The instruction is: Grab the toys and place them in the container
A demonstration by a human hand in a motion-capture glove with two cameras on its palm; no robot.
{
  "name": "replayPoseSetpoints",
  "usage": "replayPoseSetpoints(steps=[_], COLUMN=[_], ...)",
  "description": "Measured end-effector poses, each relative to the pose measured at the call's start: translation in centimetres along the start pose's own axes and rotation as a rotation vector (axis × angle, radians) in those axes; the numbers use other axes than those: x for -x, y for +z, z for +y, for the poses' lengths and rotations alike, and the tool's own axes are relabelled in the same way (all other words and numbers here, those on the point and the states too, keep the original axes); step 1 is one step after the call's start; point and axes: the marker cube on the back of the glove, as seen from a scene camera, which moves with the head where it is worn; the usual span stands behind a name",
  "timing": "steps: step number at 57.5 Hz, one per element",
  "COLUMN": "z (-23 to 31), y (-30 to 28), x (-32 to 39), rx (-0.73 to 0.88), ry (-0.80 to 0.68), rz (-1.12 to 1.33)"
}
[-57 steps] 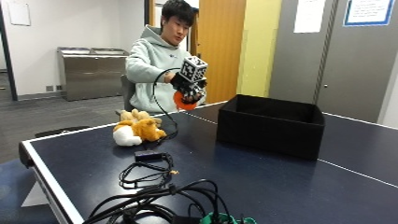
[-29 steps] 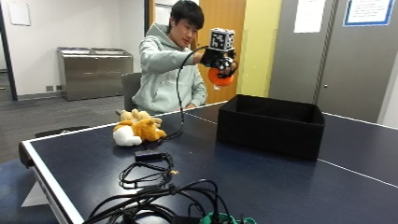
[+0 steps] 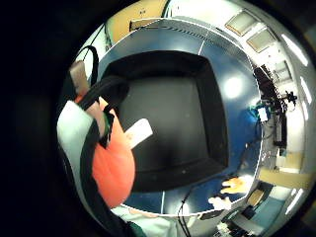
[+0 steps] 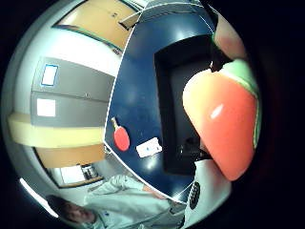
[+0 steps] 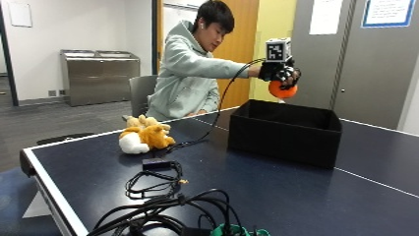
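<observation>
While papers hang on the wall [image 5: 326, 16] behind the black container [image 5: 285, 132], their writing is too small to read, and no brand or label shows on any of the things. A pale card [image 4: 148, 147] lies on the blue table [image 5: 275, 191] just beside the container, and its markings cannot be made out either.

The gloved right hand [image 5: 279, 73] hangs above the container, over its far edge, with the fingers curled round an orange toy [image 5: 283, 90]. The toy pokes out below the fingers, clear of the container's rim. In the thumb side palm view the toy [image 4: 221, 125] sits close against the palm, rounded and glossy, with a greenish band at one end. In the little finger side view it [image 3: 112, 170] hangs over the container's dark inside [image 3: 168, 123].

A plush toy [image 5: 145, 136], orange and white, lies on the table well apart from the container, toward the person. A red paddle [image 4: 121, 137] lies on the table near the container's far side. Black cables [image 5: 157, 179] lie coiled on the table, nearer the camera than the container.
</observation>
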Motion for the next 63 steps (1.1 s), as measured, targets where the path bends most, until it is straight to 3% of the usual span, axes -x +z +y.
replayPoseSetpoints(steps=[3,7,16,24,29,37,44,53,58,63], z=[-1.1,-2.3,-3.9,-2.2,-0.4,3.1,8.1,20.5,23.3,31.5], y=[1.0,2.7,3.7,4.7,3.4,-1.4,-5.6,-10.2,-12.3,-12.8], x=[2.4,3.4,1.5,2.5,4.5,-2.7,-6.4,-5.3,-11.4,-10.2], rx=[0.001,-0.014,0.038,-0.011,-0.060,-0.128,-0.191,-0.233,-0.259,-0.246], ry=[0.129,0.163,0.206,0.112,0.155,0.124,0.171,0.217,0.309,0.375], rz=[-0.091,-0.023,-0.120,-0.018,-0.056,0.087,0.109,0.052,0.024,0.020])
